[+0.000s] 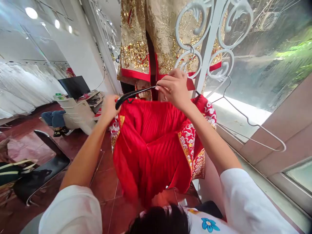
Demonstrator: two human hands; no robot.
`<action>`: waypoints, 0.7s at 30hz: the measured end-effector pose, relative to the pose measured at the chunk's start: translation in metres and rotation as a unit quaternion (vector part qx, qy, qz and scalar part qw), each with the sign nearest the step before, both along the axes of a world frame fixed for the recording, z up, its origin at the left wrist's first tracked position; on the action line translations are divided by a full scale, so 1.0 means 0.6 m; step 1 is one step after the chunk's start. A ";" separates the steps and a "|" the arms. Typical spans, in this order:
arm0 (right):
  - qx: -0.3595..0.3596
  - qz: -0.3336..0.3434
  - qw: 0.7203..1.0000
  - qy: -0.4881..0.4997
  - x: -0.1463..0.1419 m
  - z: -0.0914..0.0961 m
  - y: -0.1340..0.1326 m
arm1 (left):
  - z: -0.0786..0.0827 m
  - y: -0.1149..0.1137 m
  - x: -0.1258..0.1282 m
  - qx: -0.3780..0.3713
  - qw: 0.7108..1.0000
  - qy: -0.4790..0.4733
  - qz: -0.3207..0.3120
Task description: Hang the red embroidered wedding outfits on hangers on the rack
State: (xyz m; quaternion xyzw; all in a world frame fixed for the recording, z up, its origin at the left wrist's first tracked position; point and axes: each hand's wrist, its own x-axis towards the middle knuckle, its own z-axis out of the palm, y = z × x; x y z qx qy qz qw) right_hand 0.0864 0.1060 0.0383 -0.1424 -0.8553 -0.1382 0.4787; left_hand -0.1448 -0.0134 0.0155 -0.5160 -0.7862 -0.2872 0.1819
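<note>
A red embroidered jacket (153, 139) hangs in front of me with its pleated red lining facing me and silver and gold stitching along its edges. A black clothes hanger (136, 93) runs across the top of it. My right hand (175, 87) is closed around the middle of the hanger, just below its hook. At the hanger's left end, my left hand (109, 109) is closed on the jacket's shoulder edge; it is slightly blurred and its fingertips are partly hidden. The hanger's right end goes into the other shoulder.
A gold sequined garment (136, 48) with red trim hangs behind, by a white scrollwork rack (207, 39). A bare wire hanger (248, 120) hangs at right, near the window. At left stand a black chair (48, 162), a desk with a monitor (74, 87) and a seated person's legs (55, 120).
</note>
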 end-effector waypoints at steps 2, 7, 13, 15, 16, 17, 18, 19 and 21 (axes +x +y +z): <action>0.007 -0.021 1.000 0.003 0.004 -0.001 -0.010 | -0.050 -0.021 0.026 -0.002 1.000 -0.006 -0.022; -0.092 -0.146 0.967 0.187 0.077 -0.159 -0.010 | -0.175 -0.125 0.069 0.069 0.981 -0.160 -0.080; -0.468 -0.053 0.839 0.273 0.134 -0.417 -0.046 | -0.225 -0.176 0.129 0.051 0.938 -0.325 -0.107; -0.447 -0.059 0.849 0.274 0.125 -0.416 -0.053 | -0.231 -0.160 0.163 -0.019 0.927 -0.336 -0.162; -0.418 -0.078 0.861 0.280 0.119 -0.402 -0.053 | -0.236 -0.151 0.179 -0.049 0.921 -0.338 -0.190; -0.393 -0.096 0.869 0.285 0.115 -0.384 -0.050 | -0.242 -0.142 0.192 -0.066 0.916 -0.336 -0.209; -0.377 -0.106 0.872 0.293 0.114 -0.365 -0.045 | -0.249 -0.135 0.201 -0.071 0.916 -0.331 -0.218; -0.372 -0.103 0.871 0.303 0.117 -0.348 -0.039 | -0.256 -0.131 0.206 -0.068 0.919 -0.325 -0.215; -0.385 -0.073 0.845 0.364 0.140 -0.327 -0.028 | -0.268 -0.129 0.204 -0.046 0.930 -0.315 -0.184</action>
